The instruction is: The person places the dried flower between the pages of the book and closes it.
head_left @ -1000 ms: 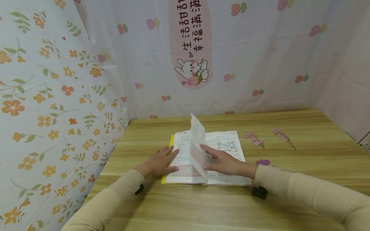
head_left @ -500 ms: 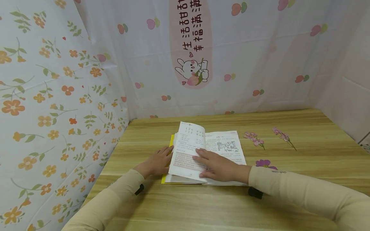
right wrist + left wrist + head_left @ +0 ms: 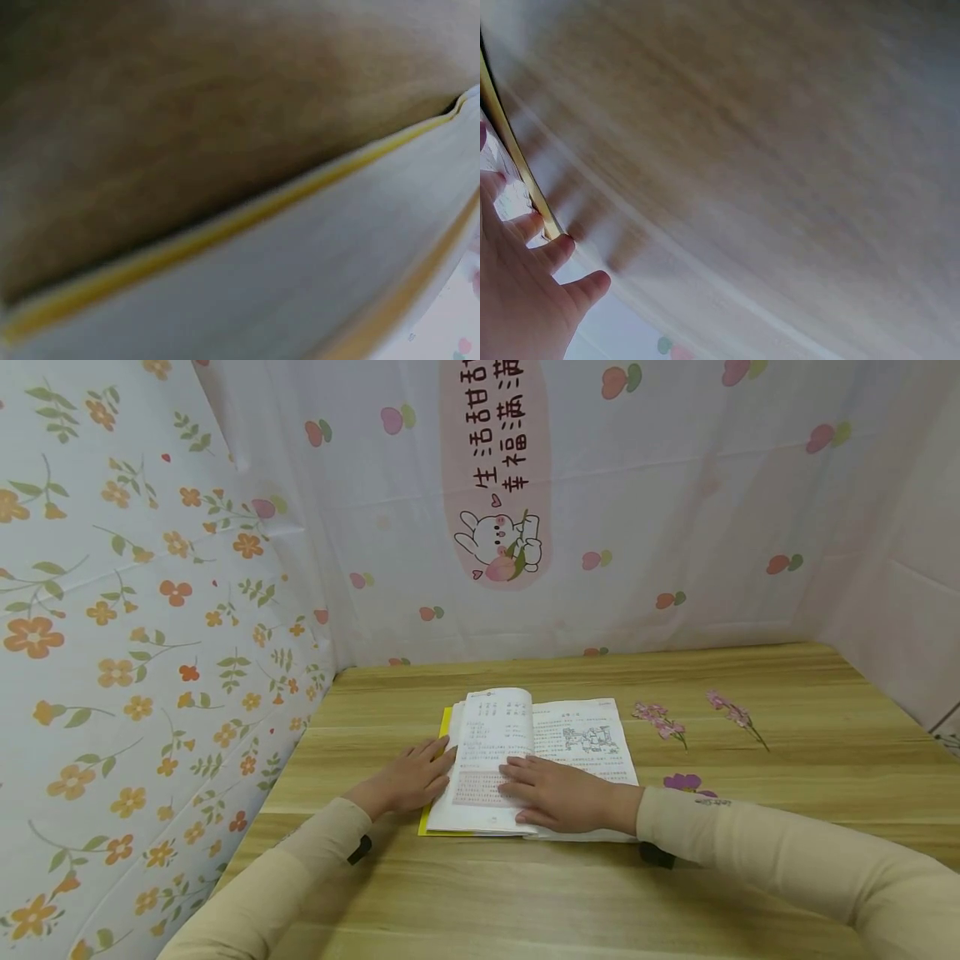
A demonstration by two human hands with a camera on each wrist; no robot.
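An open book (image 3: 487,735) with a yellow cover lies on the wooden table, printed text on both pages and a line drawing on the right page. At its left edge rests my left hand (image 3: 411,778), fingers spread over the cover's border; the left wrist view shows those fingertips (image 3: 589,286) at the yellow edge. My right hand (image 3: 566,795) lies flat across the lower middle of the book, its fingertips on the left page near the fold. In the right wrist view only the book's page edges (image 3: 225,289) and yellow cover show, not the hand.
Two pink flower sprigs (image 3: 660,723) (image 3: 731,710) lie on the table (image 3: 480,893) right of the book. A purple flower (image 3: 686,783) sits partly behind the right sleeve. Patterned cloth (image 3: 630,527) hangs behind the table and at its left.
The page that stood upright in the right hand has swung over to the left and now lies down. The right hand has flattened onto the book. The left hand stays at the left edge.
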